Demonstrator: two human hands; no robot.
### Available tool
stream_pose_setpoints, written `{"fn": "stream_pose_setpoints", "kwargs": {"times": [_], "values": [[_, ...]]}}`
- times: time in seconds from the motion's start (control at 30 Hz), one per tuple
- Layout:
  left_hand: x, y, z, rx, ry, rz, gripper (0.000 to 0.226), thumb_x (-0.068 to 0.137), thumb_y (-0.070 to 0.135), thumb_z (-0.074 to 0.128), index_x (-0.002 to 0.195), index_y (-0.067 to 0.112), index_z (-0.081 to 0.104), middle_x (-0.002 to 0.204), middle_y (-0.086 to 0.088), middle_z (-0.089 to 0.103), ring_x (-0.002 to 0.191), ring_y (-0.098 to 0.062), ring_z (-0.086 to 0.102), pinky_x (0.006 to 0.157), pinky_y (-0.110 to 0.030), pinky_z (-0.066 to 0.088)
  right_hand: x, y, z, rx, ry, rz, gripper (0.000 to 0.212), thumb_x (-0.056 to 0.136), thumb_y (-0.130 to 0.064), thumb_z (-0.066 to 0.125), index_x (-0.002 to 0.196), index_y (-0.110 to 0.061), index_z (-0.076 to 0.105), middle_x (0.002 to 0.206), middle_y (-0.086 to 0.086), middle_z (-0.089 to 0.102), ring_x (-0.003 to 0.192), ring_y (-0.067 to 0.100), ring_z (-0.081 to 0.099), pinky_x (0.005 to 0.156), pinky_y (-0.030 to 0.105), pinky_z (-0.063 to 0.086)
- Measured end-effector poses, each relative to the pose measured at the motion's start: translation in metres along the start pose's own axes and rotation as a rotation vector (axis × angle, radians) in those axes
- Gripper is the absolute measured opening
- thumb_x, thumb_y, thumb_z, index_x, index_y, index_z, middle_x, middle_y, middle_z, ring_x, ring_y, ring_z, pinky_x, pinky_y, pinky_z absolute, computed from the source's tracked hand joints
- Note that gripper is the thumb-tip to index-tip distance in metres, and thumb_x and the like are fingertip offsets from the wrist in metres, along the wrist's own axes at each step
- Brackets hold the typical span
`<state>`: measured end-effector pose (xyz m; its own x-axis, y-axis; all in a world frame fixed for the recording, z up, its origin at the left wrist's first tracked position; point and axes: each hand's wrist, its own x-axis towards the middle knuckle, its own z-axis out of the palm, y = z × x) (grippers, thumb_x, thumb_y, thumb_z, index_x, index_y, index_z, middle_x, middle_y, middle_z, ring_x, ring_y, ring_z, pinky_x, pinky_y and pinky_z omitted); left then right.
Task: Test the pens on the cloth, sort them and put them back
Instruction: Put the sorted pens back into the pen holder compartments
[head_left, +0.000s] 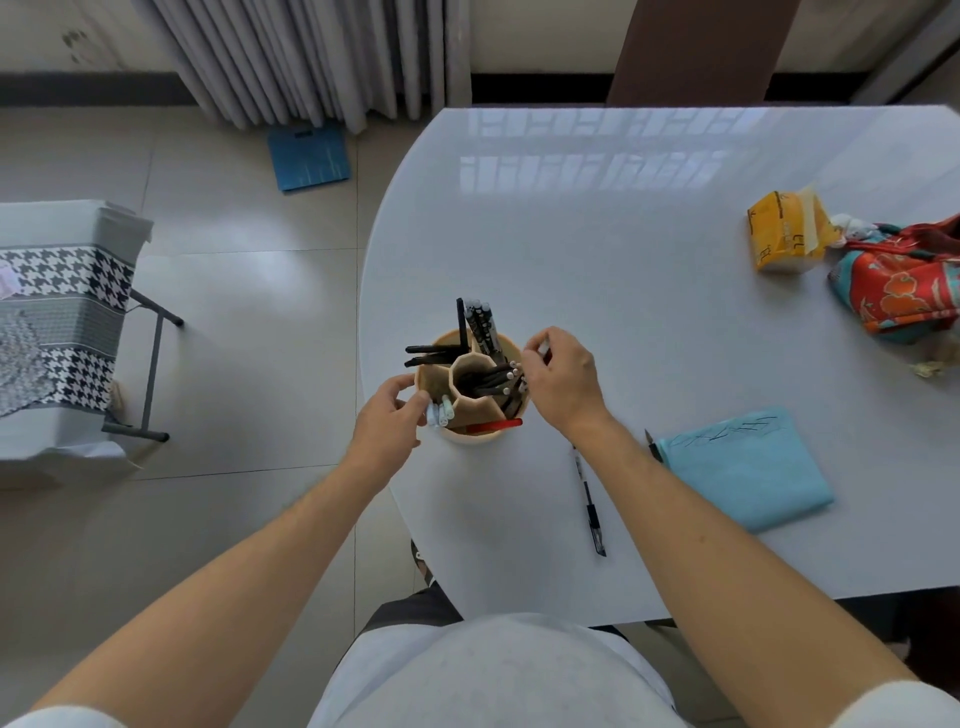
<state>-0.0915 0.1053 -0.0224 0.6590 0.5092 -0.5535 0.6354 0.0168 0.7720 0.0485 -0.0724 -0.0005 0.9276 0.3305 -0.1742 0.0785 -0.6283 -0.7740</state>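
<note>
At the tabletop (623, 249) centre stands the pen holder (470, 392), most pens already in its compartments. The blue cloth (748, 467), at 4 o'clock from the holder, carries test marks; one pen (589, 499) lies loose beside it, so testing appears largely done and the return incomplete. Right hand (563, 384) fingers pinch a pen top at the holder's 3 o'clock rim. Left hand (387, 421) fingers curl round the 9 o'clock wall.

Both bare arms outstretched, left hand (387, 415) loosely curled, right hand (563, 382) fingers pinched.
</note>
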Motion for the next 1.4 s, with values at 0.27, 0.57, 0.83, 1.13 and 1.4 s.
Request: {"fn": "stream_pose_setpoints", "kwargs": {"times": [0.27, 0.57, 0.83, 1.13, 1.4], "values": [[0.003, 0.001, -0.001, -0.007, -0.009, -0.002, 0.028, 0.103, 0.035, 0.051, 0.13, 0.033, 0.056, 0.106, -0.004, 0.065, 0.095, -0.019, 0.064, 0.071, -0.032, 0.058, 0.01, -0.036, -0.055, 0.372, 0.151, -0.115, 0.011, 0.096, -0.027, 0.058, 0.087, -0.029, 0.064, 0.071, -0.011, 0.063, 0.065, 0.017, 0.061, 0.06, 0.034, 0.052], [0.003, 0.004, -0.001, 0.011, -0.012, -0.009, 0.028, 0.103, 0.035, 0.051, 0.131, 0.031, 0.056, 0.11, -0.004, 0.065, 0.095, -0.02, 0.063, 0.072, -0.032, 0.058, 0.031, -0.039, -0.029, -0.047, -0.134, -0.205, 0.008, 0.099, -0.023, 0.059, 0.096, -0.021, 0.066, 0.094, -0.008, 0.061, 0.087, 0.003, 0.056, 0.072, 0.014, 0.039], [0.004, 0.003, 0.0, 0.019, -0.013, -0.015, 0.029, 0.103, 0.036, 0.05, 0.131, 0.03, 0.056, 0.111, -0.003, 0.064, 0.093, -0.019, 0.063, 0.072, -0.033, 0.059, 0.022, -0.011, -0.044, 0.495, -0.114, 0.068, 0.045, 0.093, -0.025, 0.065, 0.136, -0.016, 0.057, 0.123, 0.006, 0.064, 0.107, 0.019, 0.07, 0.088, 0.031, 0.06], [0.012, -0.011, 0.0, -0.002, -0.021, -0.007, 0.027, 0.103, 0.039, 0.051, 0.129, 0.034, 0.057, 0.104, -0.006, 0.066, 0.083, -0.02, 0.063, 0.064, -0.029, 0.056, -0.065, 0.144, -0.118, -0.252, 0.199, 0.467, 0.018, 0.087, -0.021, 0.069, 0.104, -0.016, 0.073, 0.095, 0.001, 0.072, 0.097, 0.026, 0.069, 0.08, 0.027, 0.044], [0.013, -0.018, -0.003, -0.048, -0.022, 0.005, 0.014, 0.099, 0.04, 0.058, 0.112, 0.044, 0.062, 0.09, -0.004, 0.067, 0.061, -0.012, 0.057, 0.065, -0.031, 0.06, -0.109, 0.167, -0.085, -0.526, -0.036, 0.478, 0.023, 0.09, -0.026, 0.064, 0.11, -0.015, 0.067, 0.112, 0.007, 0.065, 0.093, 0.027, 0.062, 0.08, 0.034, 0.051]]}}
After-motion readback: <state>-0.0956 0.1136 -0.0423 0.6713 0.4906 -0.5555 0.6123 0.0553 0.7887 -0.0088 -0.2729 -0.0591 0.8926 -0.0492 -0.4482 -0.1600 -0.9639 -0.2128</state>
